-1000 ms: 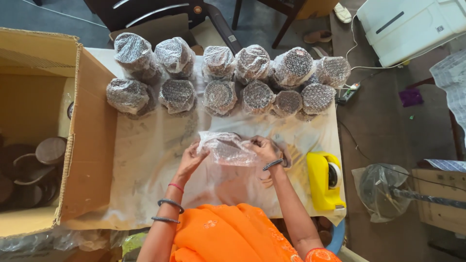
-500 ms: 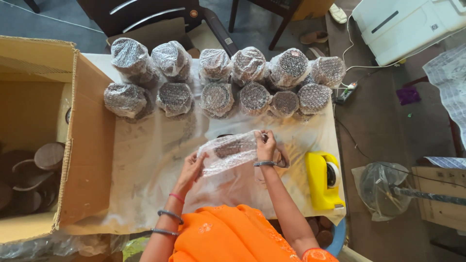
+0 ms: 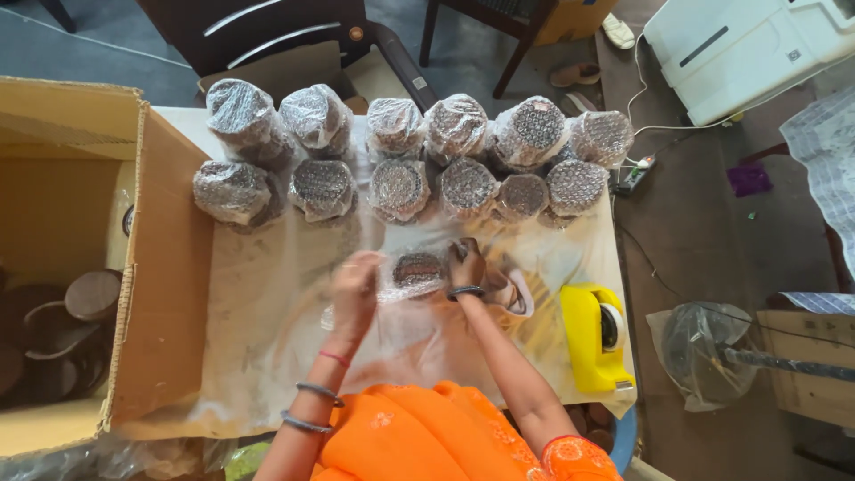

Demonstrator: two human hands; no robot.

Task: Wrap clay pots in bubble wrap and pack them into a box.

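Between blurred left hand [image 3: 354, 283] and right hand [image 3: 465, 264], seemingly a bubble-wrapped disc [image 3: 417, 270].

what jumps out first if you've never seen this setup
A double row of bubble-wrapped bundles lines the table's far edge. At the centre, both hands, left hand and right hand, grip a dark round piece in bubble wrap. A yellow tape dispenser sits right, an open cardboard box left.

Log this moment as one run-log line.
left hand: on bubble wrap | right hand: gripping dark round item in clear bubble wrap | yellow tape dispenser: right side of table, untouched
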